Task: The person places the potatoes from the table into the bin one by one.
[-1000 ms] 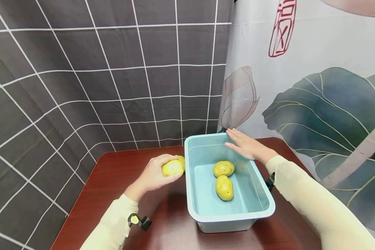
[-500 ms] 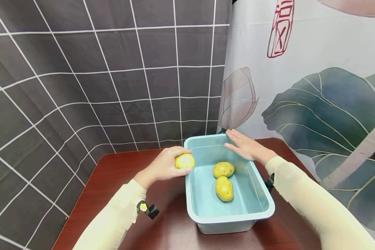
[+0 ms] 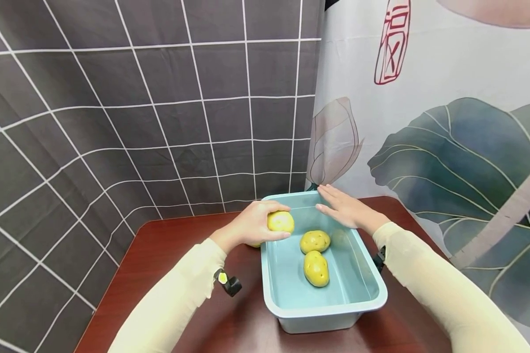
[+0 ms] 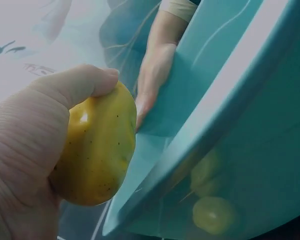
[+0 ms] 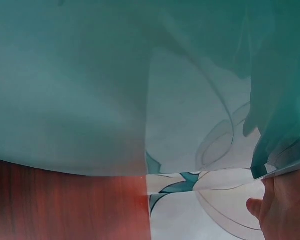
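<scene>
My left hand (image 3: 257,221) grips a yellow potato (image 3: 280,222) over the left rim of a light blue plastic bin (image 3: 322,322). In the left wrist view the thumb curls over the potato (image 4: 97,147), and the palm lies along its side. Two more potatoes, one farther back (image 3: 315,241) and one nearer (image 3: 316,268), touch each other on the bin's floor. Flat and with straight fingers, my right hand (image 3: 346,208) rests at the bin's far right rim. Below my left hand, a yellow potato (image 3: 254,244) peeks out beside the bin, mostly hidden.
The bin stands on a dark red wooden table (image 3: 176,250). Behind it hang a grey gridded cloth (image 3: 159,117) and a white curtain (image 3: 441,59) printed with lotus leaves. Faint yellow shapes show on the bin's outer wall in the left wrist view.
My left hand has carried the potato rightward, from beside the bin to over its left rim. My right hand has stayed at the rim, and the two potatoes inside lie as before.
</scene>
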### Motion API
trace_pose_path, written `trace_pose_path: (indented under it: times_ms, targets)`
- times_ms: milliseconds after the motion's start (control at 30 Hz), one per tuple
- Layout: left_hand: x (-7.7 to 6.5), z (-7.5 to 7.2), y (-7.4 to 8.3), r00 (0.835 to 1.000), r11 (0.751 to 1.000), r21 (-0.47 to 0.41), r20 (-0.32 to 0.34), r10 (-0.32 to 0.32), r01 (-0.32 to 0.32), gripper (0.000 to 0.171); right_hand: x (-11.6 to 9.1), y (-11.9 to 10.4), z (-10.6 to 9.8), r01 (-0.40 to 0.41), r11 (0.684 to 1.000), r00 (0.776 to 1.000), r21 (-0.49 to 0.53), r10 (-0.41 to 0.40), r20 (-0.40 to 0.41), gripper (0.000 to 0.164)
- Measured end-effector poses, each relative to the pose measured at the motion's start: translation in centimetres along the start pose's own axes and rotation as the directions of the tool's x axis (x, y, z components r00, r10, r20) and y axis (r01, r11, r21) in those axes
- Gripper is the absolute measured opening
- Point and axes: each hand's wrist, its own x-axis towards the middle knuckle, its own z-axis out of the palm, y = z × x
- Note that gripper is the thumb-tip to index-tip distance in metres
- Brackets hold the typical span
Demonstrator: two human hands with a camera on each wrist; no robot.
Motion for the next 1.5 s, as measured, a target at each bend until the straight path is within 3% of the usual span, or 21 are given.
trace_pose_path:
  times_ms: [267,700,1133,1500]
  targets:
    - [1.8,1.3,-0.1,0.990,0.998,-0.006,0.122,-0.066,0.067,0.059,-0.2,0.0,0.2,-0.010,1.000,1.000,0.001,0.010,-0.005,0.079]
    - [5.2,3.1,-0.4,0.962,0.982,-0.020,0.207,-0.178,0.186,0.058,-0.4,0.1,-0.1,-0.001,1.000,1.000,-0.006,0.001,0.002,0.076]
    - [7.2,4.8,-0.3,0.949,0.989,0.004,0.280,-0.143,0.148,0.058,-0.2,0.0,-0.4,0.001,0.998,1.000,-0.056,-0.002,-0.017,0.074]
    - [7.5,7.4,-1.7,0.923,0.979,0.011,0.332,-0.197,0.205,0.057,-0.1,0.0,-0.1,0.007,0.999,1.000,-0.054,-0.008,-0.025,0.072]
